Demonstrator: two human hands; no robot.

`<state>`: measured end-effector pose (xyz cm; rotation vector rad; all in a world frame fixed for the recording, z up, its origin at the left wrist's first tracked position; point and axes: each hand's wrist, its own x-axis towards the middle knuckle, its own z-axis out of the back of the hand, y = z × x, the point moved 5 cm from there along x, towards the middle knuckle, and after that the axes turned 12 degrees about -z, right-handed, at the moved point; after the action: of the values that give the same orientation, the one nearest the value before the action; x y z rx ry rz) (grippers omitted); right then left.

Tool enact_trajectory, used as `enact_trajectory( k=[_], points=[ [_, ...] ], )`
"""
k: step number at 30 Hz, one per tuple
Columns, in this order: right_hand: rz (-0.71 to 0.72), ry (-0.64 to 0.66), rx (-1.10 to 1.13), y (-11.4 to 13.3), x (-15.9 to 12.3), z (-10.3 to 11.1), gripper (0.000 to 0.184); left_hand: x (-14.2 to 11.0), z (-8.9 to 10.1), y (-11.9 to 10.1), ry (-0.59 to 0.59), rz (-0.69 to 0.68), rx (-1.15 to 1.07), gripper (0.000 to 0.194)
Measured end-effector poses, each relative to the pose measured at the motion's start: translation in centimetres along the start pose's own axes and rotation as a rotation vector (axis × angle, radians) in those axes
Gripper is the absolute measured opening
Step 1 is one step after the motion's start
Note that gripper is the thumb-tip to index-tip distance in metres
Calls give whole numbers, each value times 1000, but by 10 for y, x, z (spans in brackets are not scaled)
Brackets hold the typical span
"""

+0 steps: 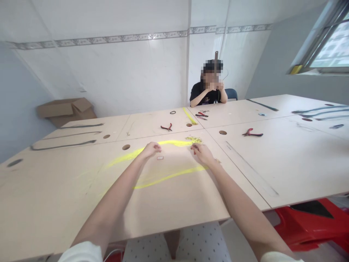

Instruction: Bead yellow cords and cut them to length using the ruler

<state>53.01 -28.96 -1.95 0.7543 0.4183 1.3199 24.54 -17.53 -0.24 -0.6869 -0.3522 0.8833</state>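
Note:
A long bundle of thin yellow strands [174,143] lies across the table, with a tangled, brownish end [194,139] at its right. My left hand [152,149] is over the bundle's near edge, thumb and fingers pressed together. Close by the tangled end, my right hand [201,153] is closed in a pinch. Whatever sits between the fingertips of either hand is too small to make out. Nearer to me, a thinner yellow bundle [169,177] runs under my right forearm, its small end pieces [217,161] showing beyond. A small red-edged label [160,158] is on the tabletop between my hands.
Red-handled pliers [252,133] lie to the right, and another pair [166,127] lies ahead. Dark strand bundles [64,145] are at the left and far right. Across the table sits a person [205,91] with raised hands. The tabletop [174,207] has round holes.

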Motion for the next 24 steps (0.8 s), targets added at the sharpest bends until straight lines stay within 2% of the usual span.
enact_trajectory(
  k=[5, 11, 15, 20, 22, 24],
  points=[
    [32, 65, -27, 17, -9, -14, 28, 3, -1, -4, 2, -17, -80, 26],
    [36, 84, -26, 19, -10, -16, 29, 9, 2, -13, 14, -25, -64, 25],
    [49, 96, -15, 22, -11, -18, 28, 11, 12, -12, -84, 26, 79, 27],
    [59, 103, -11, 29, -15, -20, 26, -3, 26, -7, -243, 127, 345, 35],
    [60, 101, -11, 30, -16, -20, 26, -9, 21, -9, -228, 138, 402, 35],
    [61, 100, -11, 30, -16, -19, 27, -12, 9, -11, -160, 156, 422, 31]
  ],
)
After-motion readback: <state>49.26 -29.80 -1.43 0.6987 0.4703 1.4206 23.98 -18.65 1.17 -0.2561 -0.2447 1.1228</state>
